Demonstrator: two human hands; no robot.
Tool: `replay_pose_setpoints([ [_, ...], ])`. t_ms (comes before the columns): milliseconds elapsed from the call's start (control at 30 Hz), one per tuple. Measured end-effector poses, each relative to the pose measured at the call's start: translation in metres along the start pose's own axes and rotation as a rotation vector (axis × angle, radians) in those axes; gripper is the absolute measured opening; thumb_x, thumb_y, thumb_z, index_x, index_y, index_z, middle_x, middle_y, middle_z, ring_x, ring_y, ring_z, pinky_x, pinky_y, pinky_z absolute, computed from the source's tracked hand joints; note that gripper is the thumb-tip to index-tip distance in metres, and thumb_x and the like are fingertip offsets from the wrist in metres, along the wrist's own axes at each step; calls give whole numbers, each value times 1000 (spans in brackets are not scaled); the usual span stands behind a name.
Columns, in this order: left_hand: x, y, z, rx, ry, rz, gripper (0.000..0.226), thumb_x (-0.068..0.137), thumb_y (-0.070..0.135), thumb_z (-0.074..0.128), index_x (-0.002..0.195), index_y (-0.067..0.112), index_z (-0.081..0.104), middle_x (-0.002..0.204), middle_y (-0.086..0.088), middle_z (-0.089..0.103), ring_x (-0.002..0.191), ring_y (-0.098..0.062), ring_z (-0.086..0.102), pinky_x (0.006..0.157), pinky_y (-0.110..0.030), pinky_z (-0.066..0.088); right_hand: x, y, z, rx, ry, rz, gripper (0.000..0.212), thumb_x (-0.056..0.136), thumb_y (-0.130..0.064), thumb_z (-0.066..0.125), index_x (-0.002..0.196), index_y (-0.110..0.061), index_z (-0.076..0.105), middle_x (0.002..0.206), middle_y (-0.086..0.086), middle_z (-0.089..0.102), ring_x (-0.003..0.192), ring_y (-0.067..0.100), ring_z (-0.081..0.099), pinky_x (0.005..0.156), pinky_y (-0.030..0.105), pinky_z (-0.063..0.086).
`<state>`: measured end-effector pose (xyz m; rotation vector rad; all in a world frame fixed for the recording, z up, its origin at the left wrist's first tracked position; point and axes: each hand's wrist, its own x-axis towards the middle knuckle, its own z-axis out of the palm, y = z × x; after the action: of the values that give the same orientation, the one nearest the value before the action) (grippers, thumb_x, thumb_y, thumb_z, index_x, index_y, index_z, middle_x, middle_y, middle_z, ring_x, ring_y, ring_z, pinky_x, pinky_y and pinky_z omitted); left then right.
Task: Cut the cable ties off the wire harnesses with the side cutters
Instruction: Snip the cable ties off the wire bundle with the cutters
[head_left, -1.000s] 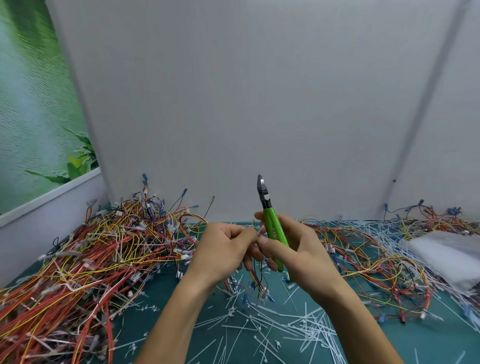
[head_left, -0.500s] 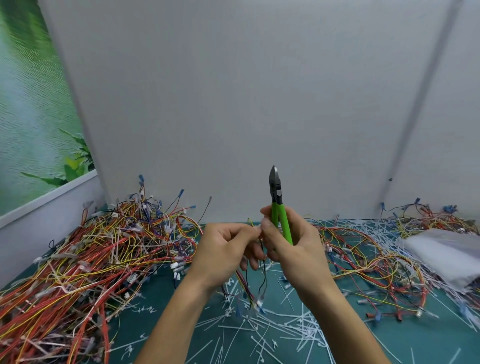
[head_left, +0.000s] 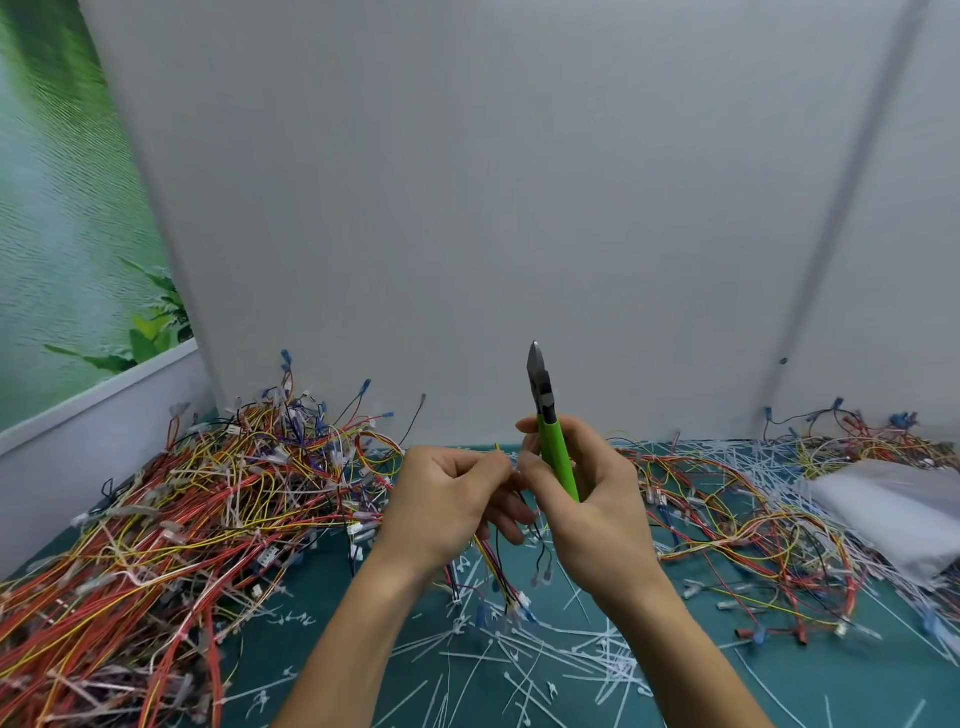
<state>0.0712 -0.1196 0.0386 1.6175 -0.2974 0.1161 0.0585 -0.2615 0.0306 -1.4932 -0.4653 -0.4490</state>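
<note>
Person's limbs as recorded from the head view. Left hand (head_left: 447, 501): bare, slim-fingered, knuckles faintly ridged across the back. Right hand (head_left: 597, 514): bare, of matching build, the back smooth down to the wrist. Left forearm (head_left: 353, 639) and right forearm (head_left: 670, 644): uncovered along the whole length shown, smooth, slender, narrowing at the wrists. Nail detail is too small to be made out.

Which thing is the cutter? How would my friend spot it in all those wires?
Look above the middle of the teal table. There the right hand holds the side cutters upright. Only they have a bright green handle and a dark pointed metal tip.
</note>
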Motion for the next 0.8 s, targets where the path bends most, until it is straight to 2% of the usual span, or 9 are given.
replay_pose_setpoints([
  [133, -2, 0, 6, 93, 25, 92, 33, 83, 31, 59, 57, 16, 73, 60, -9, 71, 48, -25, 68, 46, -21, 44, -2, -1, 2, 44, 33, -24, 25, 100, 3, 61, 108, -19, 66, 74, -11, 56, 61, 5, 56, 57, 17, 49],
  [233, -4, 0, 9, 145, 59, 156, 36, 82, 41, 62, 58, 16, 72, 58, -5, 70, 49, -23, 67, 49, -26, 50, -3, -3, 3, 67, 57, -49, 26, 100, 4, 60, 109, -19, 66, 75, -7, 57, 60, 7, 55, 55, 19, 49],
  [333, -4, -2, 8, 205, 107, 185, 33, 90, 32, 67, 62, 16, 73, 58, -1, 71, 50, -19, 67, 49, -26, 52, -3, -2, 1, 65, 78, -57, 25, 98, 6, 61, 109, -17, 66, 74, -8, 58, 61, 3, 56, 58, 13, 48],
  [433, -4, -3, 7, 266, 127, 210, 30, 92, 25, 69, 64, 16, 74, 57, 1, 70, 50, -15, 67, 47, -28, 53, -3, 0, 1, 35, 99, -44, 26, 98, 4, 63, 107, -20, 66, 75, -5, 58, 63, 5, 54, 61, 14, 47],
  [533, -2, -5, 3, 318, 110, 245, 28, 94, 24, 68, 67, 19, 73, 60, 2, 71, 53, -14, 67, 52, -36, 57, -2, 1, -1, 16, 107, -29, 24, 98, -4, 67, 105, -28, 67, 77, -4, 59, 64, 8, 53, 62, 18, 47],
  [600, -2, -5, 0, 290, 90, 278, 26, 92, 32, 64, 71, 20, 73, 63, 3, 71, 57, -15, 67, 57, -34, 57, -1, 1, -5, 18, 98, -11, 19, 94, -17, 70, 104, -34, 68, 78, -4, 60, 66, 10, 53, 65, 24, 48],
  [667, -1, -6, -1, 275, 84, 316, 28, 90, 44, 60, 78, 22, 73, 67, 3, 71, 61, -20, 66, 60, -40, 57, 2, 0, -10, 41, 83, 17, 17, 89, -25, 70, 103, -34, 69, 79, -5, 62, 67, 10, 53, 66, 27, 47],
  [733, 0, -8, 0, 289, 70, 359, 27, 92, 48, 57, 85, 26, 71, 71, 4, 70, 65, -20, 66, 62, -44, 55, 6, 2, -14, 52, 79, 39, 17, 88, -28, 71, 104, -33, 70, 79, -8, 64, 65, 9, 52, 64, 27, 47],
  [800, 0, -11, 2, 295, 60, 398, 25, 95, 46, 56, 87, 27, 70, 73, 4, 69, 69, -18, 66, 64, -42, 55, 9, 3, -18, 40, 90, 55, 15, 90, -26, 72, 105, -32, 72, 79, -9, 63, 64, 10, 51, 60, 26, 46],
])
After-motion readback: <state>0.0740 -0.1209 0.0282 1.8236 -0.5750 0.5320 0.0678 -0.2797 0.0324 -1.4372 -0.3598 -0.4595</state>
